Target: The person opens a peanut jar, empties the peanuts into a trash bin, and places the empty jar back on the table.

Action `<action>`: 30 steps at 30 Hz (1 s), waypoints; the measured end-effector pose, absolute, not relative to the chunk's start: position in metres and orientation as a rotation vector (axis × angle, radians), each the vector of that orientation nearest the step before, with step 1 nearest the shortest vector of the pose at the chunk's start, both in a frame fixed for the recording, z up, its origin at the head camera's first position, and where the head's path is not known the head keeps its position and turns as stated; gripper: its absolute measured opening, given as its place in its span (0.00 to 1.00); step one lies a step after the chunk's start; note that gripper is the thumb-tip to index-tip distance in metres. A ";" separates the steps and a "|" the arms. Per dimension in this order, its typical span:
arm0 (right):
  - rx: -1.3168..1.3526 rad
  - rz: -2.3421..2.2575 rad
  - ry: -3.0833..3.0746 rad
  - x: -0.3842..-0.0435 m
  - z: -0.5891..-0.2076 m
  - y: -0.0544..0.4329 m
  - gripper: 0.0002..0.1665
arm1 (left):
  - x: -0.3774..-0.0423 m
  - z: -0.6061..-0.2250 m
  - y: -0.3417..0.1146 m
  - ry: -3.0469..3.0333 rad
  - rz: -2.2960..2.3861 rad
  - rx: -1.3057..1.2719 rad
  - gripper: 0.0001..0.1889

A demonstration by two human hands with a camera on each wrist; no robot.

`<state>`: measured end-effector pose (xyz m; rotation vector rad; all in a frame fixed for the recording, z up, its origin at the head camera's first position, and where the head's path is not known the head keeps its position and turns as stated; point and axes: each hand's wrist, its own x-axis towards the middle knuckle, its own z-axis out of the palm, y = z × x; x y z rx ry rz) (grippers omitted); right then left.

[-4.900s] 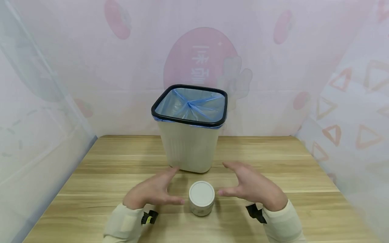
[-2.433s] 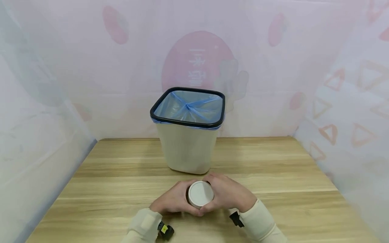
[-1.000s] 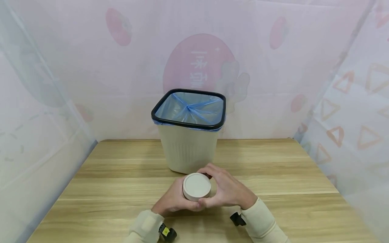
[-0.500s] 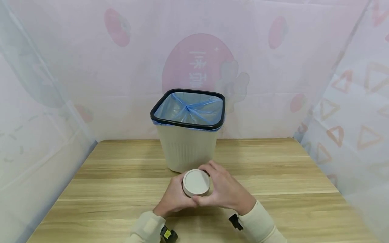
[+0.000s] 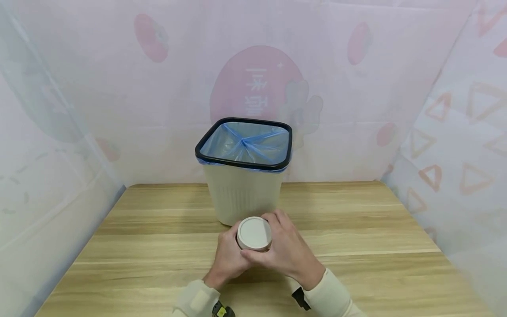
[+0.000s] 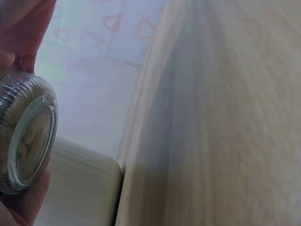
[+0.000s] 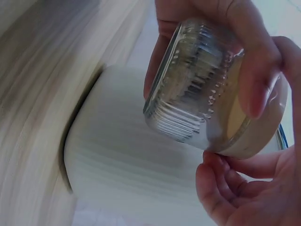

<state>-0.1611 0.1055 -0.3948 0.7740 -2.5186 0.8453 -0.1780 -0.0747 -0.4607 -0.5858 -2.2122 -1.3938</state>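
A small ribbed glass jar with a cream lid is held off the table, tilted, in front of the bin. My left hand grips the glass body, its thumb lying along the side in the right wrist view. On the lid's rim, my right hand has its fingers and thumb curled. The left wrist view shows the jar's round base, with something brownish seen through the glass; what it is I cannot tell. The lid sits on the jar.
Behind the hands stands a cream waste bin with a black rim and a blue bag lining it. The wood-grain table is bounded by printed fabric walls at the back and both sides.
At first both hands stood apart on either side of the jar on the table. They have closed round it, lifted it and brought it nearer the bin; the right hand has shifted round the lid.
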 end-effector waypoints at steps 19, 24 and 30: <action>0.806 0.976 -2.496 -0.162 -0.392 0.106 0.40 | -0.173 -0.451 -0.078 -2.242 -1.595 -0.642 0.36; 0.830 0.994 -2.483 -0.162 -0.391 0.106 0.40 | -0.173 -0.451 -0.080 -2.233 -1.622 -0.654 0.37; 0.850 0.994 -2.454 -0.163 -0.391 0.107 0.40 | -0.172 -0.449 -0.080 -2.231 -1.630 -0.681 0.36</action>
